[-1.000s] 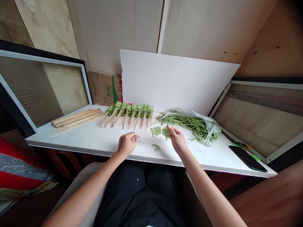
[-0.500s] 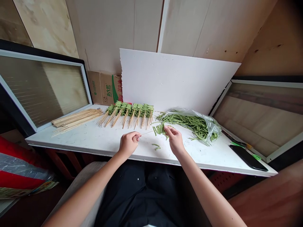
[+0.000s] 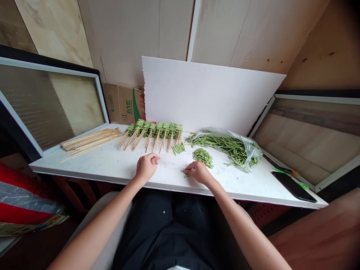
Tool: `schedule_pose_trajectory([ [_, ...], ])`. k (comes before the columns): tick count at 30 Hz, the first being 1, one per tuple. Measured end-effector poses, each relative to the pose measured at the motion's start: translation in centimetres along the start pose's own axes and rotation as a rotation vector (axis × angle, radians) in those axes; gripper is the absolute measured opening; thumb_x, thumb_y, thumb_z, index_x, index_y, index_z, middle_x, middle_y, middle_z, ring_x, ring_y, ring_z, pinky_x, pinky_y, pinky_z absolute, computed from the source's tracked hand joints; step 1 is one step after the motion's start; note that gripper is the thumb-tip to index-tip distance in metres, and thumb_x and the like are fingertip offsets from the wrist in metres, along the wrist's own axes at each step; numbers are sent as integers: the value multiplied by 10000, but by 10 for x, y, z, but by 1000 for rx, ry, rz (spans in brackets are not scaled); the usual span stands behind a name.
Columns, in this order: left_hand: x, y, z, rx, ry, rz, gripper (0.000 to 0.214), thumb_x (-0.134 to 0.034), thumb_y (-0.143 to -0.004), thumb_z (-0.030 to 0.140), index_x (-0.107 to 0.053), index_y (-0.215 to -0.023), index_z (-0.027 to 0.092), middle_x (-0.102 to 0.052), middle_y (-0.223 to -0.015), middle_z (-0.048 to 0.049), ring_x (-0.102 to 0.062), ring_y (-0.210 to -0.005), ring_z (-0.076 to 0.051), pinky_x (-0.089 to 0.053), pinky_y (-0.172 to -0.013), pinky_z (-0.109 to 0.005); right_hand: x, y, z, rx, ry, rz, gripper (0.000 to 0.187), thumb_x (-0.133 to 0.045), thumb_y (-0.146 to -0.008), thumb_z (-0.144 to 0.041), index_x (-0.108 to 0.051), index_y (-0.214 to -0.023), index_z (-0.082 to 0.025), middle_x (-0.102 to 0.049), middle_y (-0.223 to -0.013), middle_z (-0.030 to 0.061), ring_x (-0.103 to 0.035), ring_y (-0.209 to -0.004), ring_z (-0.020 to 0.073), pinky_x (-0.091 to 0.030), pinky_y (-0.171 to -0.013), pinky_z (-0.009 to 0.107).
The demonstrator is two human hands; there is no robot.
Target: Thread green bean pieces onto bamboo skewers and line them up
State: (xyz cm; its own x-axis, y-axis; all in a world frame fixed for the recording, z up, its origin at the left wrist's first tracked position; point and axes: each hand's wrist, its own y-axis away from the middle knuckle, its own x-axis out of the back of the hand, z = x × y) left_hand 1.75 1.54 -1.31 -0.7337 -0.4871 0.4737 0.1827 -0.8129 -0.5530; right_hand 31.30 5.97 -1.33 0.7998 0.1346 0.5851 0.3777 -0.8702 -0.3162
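My left hand point(image 3: 147, 167) is closed around the bare end of a thin bamboo skewer point(image 3: 164, 154). A short row of cut green bean pieces point(image 3: 178, 149) is threaded on its far end, above the white table. To the right, my right hand point(image 3: 198, 171) is down at the table with its fingers pinched on a small green bean piece point(image 3: 186, 174), mostly hidden by the fingertips. Just behind that hand lies a pile of cut bean pieces point(image 3: 203, 156).
Loaded bean skewers point(image 3: 157, 131) are stacked at the back, sticks facing me. Bare bamboo skewers point(image 3: 90, 141) lie on the left. A clear plastic bag point(image 3: 249, 152) holds long green beans point(image 3: 225, 144). A black phone point(image 3: 294, 186) rests near the right edge of the table point(image 3: 242, 183).
My right hand has left the threaded beans and dropped to the loose piece on the table. My left hand has shifted slightly left and up with the skewer. The bean pile is now uncovered.
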Motion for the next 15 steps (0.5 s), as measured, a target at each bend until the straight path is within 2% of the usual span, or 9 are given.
schedule_pose_trajectory([
  [3, 0, 1, 2, -7, -7, -5, 257, -549, -898, 154, -755, -760, 223, -766, -729, -21, -722, -746, -214, -507, -732, -275, -1, -2, 2, 8, -44, 47, 174, -911, -712, -431, -814, -653, -299, -756, -684, 84, -659, -861, 316, -525, -826, 420],
  [6, 0, 1, 4, -16, 4, -8, 256, -547, -904, 162, -761, -778, 223, -758, -720, -16, -704, -709, -202, -499, -711, -271, 8, -7, 1, -36, -159, 127, 251, -885, -755, -516, -824, -747, -273, -796, -809, 85, -692, -828, 291, -547, -828, 425],
  [9, -2, 2, 4, -44, 28, -29, 250, -551, -914, 172, -768, -799, 219, -752, -722, -16, -687, -687, -191, -489, -697, -269, 22, -12, 0, -146, -379, 247, 387, -866, -760, -623, -817, -843, -248, -806, -871, 79, -724, -857, 267, -561, -776, 382],
  [11, -4, 3, 4, -54, 31, -44, 243, -555, -917, 175, -773, -818, 216, -743, -710, -14, -674, -672, -185, -481, -688, -271, 30, -14, 0, -209, -576, 278, 447, -869, -751, -653, -802, -890, -234, -810, -945, 84, -738, -921, 255, -561, -750, 344],
  [15, -8, 6, 5, -52, 43, -73, 233, -560, -917, 182, -779, -841, 215, -735, -696, -10, -682, -686, -187, -479, -694, -275, 37, -14, -3, -258, -895, 248, 443, -939, -715, -576, -791, -949, -230, -814, -1124, 97, -738, -1167, 272, -589, -914, 340],
])
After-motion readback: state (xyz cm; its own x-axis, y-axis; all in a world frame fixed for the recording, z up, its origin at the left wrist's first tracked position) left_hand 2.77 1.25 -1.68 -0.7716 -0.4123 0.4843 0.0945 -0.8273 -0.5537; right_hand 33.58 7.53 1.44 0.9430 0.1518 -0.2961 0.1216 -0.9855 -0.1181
